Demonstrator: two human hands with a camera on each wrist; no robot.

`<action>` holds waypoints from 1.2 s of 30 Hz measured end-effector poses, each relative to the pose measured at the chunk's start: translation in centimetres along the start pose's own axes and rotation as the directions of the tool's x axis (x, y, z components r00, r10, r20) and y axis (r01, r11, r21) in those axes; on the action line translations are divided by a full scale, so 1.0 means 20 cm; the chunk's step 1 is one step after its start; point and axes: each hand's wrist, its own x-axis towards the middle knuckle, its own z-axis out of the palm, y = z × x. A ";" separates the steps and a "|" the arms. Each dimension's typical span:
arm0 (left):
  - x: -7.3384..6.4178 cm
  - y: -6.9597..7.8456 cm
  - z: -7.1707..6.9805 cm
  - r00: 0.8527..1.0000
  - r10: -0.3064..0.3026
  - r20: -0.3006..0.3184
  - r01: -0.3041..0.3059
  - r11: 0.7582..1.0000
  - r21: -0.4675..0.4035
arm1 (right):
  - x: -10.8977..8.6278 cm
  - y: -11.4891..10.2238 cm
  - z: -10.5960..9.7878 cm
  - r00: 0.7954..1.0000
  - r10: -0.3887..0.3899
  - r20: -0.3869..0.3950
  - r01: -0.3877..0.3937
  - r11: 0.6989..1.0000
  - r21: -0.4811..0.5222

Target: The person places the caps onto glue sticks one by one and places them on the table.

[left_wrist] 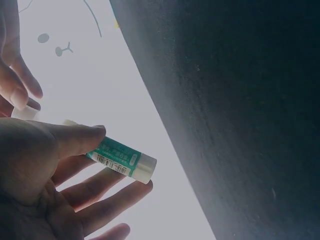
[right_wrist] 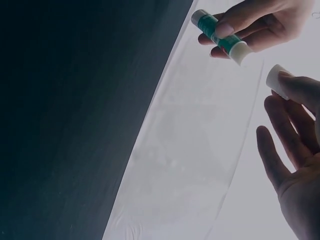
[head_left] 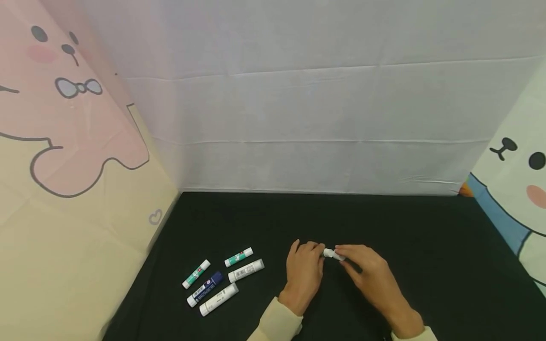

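My left hand pinches a green and white glue stick between thumb and fingers, with its barcode label showing in the left wrist view. The glue stick's white end, uncapped, points toward my right hand. Between the thumb and fingers of that right hand is a small white cap. In the right wrist view a narrow gap parts the cap from the glue stick's open end. Both hands are above the middle of the black table.
Left of my hands lie two small green glue sticks, a dark blue glue stick and two larger white glue sticks on the black table. A white cloth hangs behind, with cartoon-printed cloths at both sides.
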 end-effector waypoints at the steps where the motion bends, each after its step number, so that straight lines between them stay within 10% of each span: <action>1: 0.00 0.00 0.00 1.000 -0.002 -0.001 0.002 1.000 -0.006 | 0.00 0.00 0.00 1.000 -0.009 -0.001 0.009 1.000 0.004; 24: -0.07 -0.03 -0.07 1.000 -0.005 -0.021 0.003 0.996 -0.094 | -0.02 -0.04 0.08 1.000 -0.009 0.001 0.009 1.000 0.030; 36: -0.09 -0.04 -0.09 0.990 0.093 -0.102 -0.100 0.993 -0.061 | -0.02 -0.06 0.09 0.999 -0.035 0.024 0.035 0.999 -0.008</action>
